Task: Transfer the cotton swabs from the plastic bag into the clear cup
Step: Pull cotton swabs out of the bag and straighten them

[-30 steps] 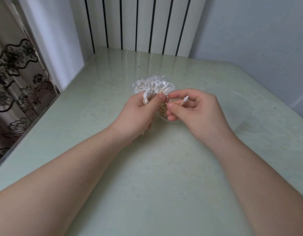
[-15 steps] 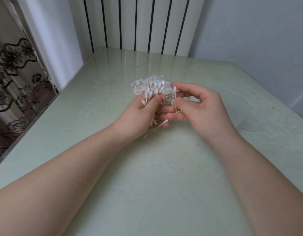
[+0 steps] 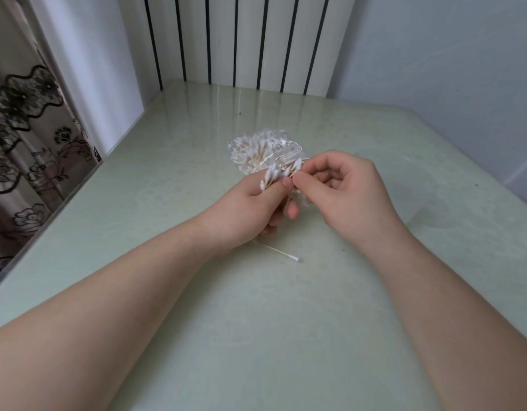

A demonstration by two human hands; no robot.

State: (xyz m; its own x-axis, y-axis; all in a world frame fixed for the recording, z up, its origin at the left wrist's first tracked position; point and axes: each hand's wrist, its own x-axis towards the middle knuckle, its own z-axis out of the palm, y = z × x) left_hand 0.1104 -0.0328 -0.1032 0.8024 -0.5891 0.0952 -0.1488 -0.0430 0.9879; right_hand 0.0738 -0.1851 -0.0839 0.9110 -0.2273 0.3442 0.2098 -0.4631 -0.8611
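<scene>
Left hand [image 3: 250,209]: we see it clenched round a bundle of cotton swabs [image 3: 271,176], white tips up, apparently to keep them gathered.
Right hand [image 3: 351,197]: thumb and forefinger pinch a few swab stems beside the left thumb. We judge that it is sorting or adding to the bundle.
Plastic bag [image 3: 256,152]: crinkled and clear, just behind both hands, toward the far edge of the table [image 3: 286,336], and well filled with swabs.
Stray swab [image 3: 281,253]: lies flat beside the left wrist, in neither container.
Clear cup [image 3: 425,203]: only a faint outline toward the right edge. We cannot tell its contents.
</scene>
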